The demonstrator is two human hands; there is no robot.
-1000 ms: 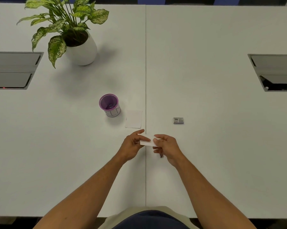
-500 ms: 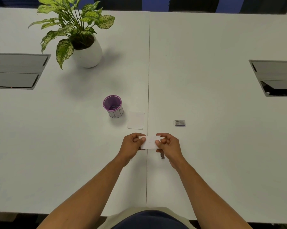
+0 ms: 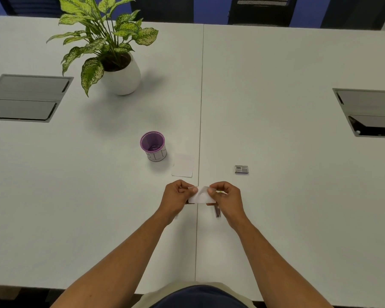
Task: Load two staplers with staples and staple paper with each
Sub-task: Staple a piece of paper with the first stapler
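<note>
slip [image 3: 200, 195] pinched at both ends: left hand [image 3: 175, 197] and right hand [image 3: 226, 197], just over seam [image 3: 198, 241]. long axis crosswise. stapler [image 3: 217, 211] beside seam, under right hand, nearer that hand.

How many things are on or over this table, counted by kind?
Paper slips: 2, one held, one lying flat
Staple boxes: 1
Cups: 1
Potted plants: 1
Staplers: 1 partly visible
Total: 6

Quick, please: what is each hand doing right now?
Left hand: pinches the left end of the paper slip.
Right hand: pinches its right end.
</note>
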